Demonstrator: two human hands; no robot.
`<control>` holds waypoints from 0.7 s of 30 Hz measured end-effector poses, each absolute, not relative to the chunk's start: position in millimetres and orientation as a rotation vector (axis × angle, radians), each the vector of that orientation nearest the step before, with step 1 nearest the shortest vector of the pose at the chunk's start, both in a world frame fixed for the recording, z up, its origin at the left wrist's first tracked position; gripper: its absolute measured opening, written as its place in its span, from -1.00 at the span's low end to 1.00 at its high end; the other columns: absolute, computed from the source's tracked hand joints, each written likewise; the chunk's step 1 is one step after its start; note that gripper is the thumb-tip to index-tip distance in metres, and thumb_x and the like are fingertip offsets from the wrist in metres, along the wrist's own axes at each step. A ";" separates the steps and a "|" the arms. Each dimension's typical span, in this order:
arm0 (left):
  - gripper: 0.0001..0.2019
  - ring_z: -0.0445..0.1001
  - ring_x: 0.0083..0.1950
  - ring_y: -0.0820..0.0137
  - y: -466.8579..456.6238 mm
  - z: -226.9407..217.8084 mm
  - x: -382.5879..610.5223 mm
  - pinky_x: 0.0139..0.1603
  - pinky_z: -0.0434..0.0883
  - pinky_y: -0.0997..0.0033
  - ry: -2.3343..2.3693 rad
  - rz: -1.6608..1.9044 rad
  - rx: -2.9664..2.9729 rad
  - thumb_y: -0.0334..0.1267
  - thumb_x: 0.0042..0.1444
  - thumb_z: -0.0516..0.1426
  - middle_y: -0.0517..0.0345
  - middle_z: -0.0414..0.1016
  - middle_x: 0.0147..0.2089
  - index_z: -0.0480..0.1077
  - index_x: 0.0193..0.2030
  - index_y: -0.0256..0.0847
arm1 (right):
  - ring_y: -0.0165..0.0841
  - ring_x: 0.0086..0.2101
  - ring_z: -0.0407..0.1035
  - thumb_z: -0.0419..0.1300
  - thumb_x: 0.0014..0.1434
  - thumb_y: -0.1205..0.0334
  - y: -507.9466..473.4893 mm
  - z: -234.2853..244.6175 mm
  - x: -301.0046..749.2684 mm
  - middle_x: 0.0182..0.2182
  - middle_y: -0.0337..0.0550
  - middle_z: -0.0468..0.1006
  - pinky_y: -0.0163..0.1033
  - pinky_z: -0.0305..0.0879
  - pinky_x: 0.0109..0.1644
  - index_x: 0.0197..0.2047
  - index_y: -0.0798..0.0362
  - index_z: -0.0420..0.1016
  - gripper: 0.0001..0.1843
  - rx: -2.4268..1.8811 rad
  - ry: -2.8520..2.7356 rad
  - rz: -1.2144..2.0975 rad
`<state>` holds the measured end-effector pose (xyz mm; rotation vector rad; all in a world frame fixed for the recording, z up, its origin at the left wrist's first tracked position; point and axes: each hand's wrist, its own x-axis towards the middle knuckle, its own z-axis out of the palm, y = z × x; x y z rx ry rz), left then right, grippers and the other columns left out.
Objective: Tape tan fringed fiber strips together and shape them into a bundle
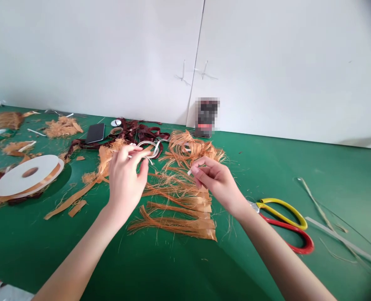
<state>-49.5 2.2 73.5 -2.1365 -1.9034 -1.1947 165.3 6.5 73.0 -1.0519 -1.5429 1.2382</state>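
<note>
My left hand (125, 175) is raised above the green table (267, 175), fingers pinched on a small white roll of tape (148, 147) with a loose white strip hanging from it. My right hand (215, 180) is to its right, fingers pinched on the short end of a white strip (190, 171). Below and between both hands lie several orange fringed tassel strips (179, 209) spread on the table. A heap of loose orange fibres (191, 150) lies just beyond my right hand.
Scissors with yellow and red handles (285, 221) lie right of my right forearm. A large flat white tape reel (29, 175) sits at the left. A dark phone (95, 133), dark red ribbon (141, 133) and more fibre heaps (62, 126) lie farther back. White wall behind.
</note>
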 end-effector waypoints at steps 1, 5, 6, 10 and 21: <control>-0.81 0.40 0.04 0.18 0.3 74.6 -46.2 0.14 0.29 0.09 -1.867 -1.227 -2.215 -0.24 0.21 0.08 0.01 0.41 -0.06 0.51 -0.16 -0.19 | -0.52 -0.64 0.11 0.19 0.14 0.03 6.6 73.2 164.3 -0.68 -0.39 0.35 -0.32 0.00 -0.53 -0.38 0.02 0.35 -0.76 -1.066 -1.525 1.234; -0.83 0.42 0.01 0.29 -7.9 78.6 -26.4 0.05 0.37 0.26 -1.919 -1.518 -2.646 -0.13 0.20 0.12 0.12 0.44 -0.11 0.49 -0.28 -0.13 | -0.51 -0.62 0.19 0.27 0.06 -0.03 8.0 75.4 156.7 -0.65 -0.32 0.44 -0.33 0.04 -0.54 -0.37 0.06 0.44 -0.70 -1.067 -1.481 1.279; -0.82 0.42 0.02 0.29 -8.6 79.1 -22.4 0.04 0.37 0.28 -1.956 -1.575 -2.705 -0.12 0.20 0.13 0.12 0.44 -0.10 0.49 -0.28 -0.13 | -0.51 -0.62 0.21 0.30 0.03 -0.03 8.5 76.5 154.7 -0.65 -0.31 0.44 -0.33 0.06 -0.54 -0.38 0.06 0.46 -0.69 -1.060 -1.472 1.303; -0.82 0.44 -0.05 0.30 -5.4 78.1 -16.3 0.00 0.38 0.28 -2.039 -1.714 -2.782 -0.13 0.18 0.15 0.10 0.45 -0.14 0.49 -0.33 -0.15 | -0.53 -0.63 0.21 0.34 -0.07 -0.06 11.9 81.4 149.8 -0.66 -0.31 0.44 -0.35 0.12 -0.54 -0.45 0.08 0.46 -0.64 -1.058 -1.444 1.365; -0.72 0.44 -0.15 0.19 53.9 75.5 -55.7 -0.04 0.38 0.15 -2.066 -0.963 -2.181 -0.28 0.24 -0.03 -0.12 0.41 -0.05 0.47 -0.33 -0.31 | -0.50 -0.66 0.13 0.15 0.13 0.05 38.2 60.5 157.8 -0.71 -0.38 0.33 -0.31 0.09 -0.52 -0.38 0.08 0.42 -0.75 -1.296 -1.604 0.933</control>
